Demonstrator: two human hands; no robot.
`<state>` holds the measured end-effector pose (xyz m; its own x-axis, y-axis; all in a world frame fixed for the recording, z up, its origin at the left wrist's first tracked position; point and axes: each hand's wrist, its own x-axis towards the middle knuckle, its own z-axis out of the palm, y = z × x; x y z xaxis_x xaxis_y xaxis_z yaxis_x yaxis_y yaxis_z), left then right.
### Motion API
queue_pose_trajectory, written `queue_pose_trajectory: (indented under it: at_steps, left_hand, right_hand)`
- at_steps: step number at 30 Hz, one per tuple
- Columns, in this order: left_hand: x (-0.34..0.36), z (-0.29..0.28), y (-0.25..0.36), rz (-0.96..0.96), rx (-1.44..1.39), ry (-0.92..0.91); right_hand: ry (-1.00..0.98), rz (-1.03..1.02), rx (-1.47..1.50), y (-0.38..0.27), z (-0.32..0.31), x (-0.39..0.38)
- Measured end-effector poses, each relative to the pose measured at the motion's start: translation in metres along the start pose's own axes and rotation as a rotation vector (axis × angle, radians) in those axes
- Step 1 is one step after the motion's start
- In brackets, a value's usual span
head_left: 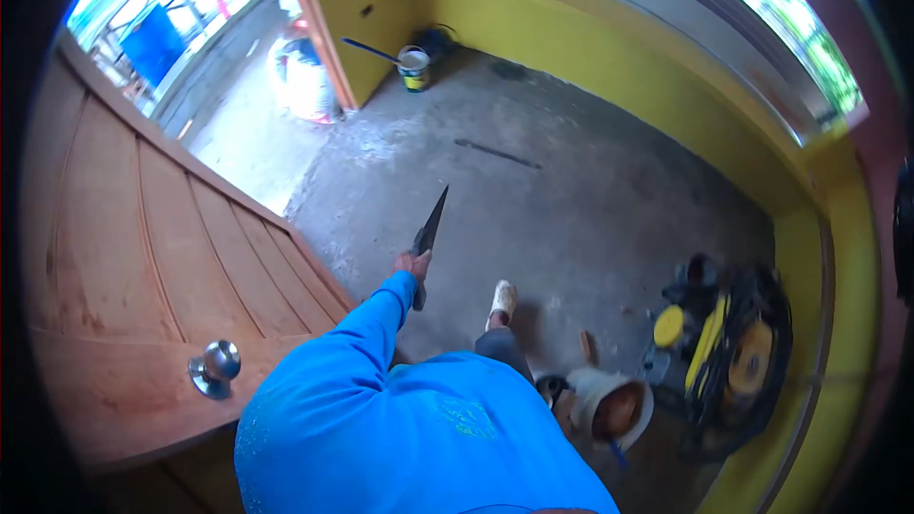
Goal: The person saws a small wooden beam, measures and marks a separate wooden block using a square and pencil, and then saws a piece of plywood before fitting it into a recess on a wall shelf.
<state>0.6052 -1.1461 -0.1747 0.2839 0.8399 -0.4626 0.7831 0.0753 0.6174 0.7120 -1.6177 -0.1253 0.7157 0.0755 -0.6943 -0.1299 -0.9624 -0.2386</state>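
Observation:
My left hand (pixel 413 266) is closed around a dark tool with a long pointed blade (pixel 435 216). The blade's tip points away from me, over the concrete floor, and a short dark end shows below the fist. My left arm, in a blue sleeve, stretches forward beside the wooden door. Low on the right, a pale bucket (pixel 584 387) tilts close to my body, with something brown inside. A brown patch at its left side may be my right hand (pixel 566 411); my torso hides that arm, and its fingers cannot be made out.
A wooden door (pixel 171 228) with a round metal knob (pixel 219 362) stands at left. A paint pail (pixel 413 69) with a blue-handled tool sits in the far corner. One dark strip (pixel 497 152) lies on the floor. A black-and-yellow bag or pile (pixel 728 352) is at right.

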Motion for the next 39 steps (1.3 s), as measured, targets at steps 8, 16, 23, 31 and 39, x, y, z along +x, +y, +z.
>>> queue_pose_trajectory:
  at_steps: [8, 16, 23, 31, 39]
  left_hand:
    - [-0.035, -0.089, -0.003, -0.442, -0.641, 0.123]
    - [-0.045, -0.152, 0.026, -0.382, -1.002, 0.514]
    - [0.023, -0.186, -0.001, -0.454, -1.143, 0.599]
    - [0.085, -0.341, 0.012, -0.150, -1.056, 0.875]
    - [0.170, -0.497, 0.032, 0.304, -0.992, 1.087]
  right_hand:
    - [-0.211, -0.287, -0.460, -0.153, -0.055, 0.135]
    - [-0.151, -0.593, -0.390, -0.379, -0.092, 0.303]
    - [-0.152, -0.866, -0.385, -0.635, -0.033, 0.214]
    - [-0.249, -0.802, -0.743, -0.758, 0.065, 0.113]
    - [-0.297, -0.700, -1.037, -0.810, 0.162, 0.138]
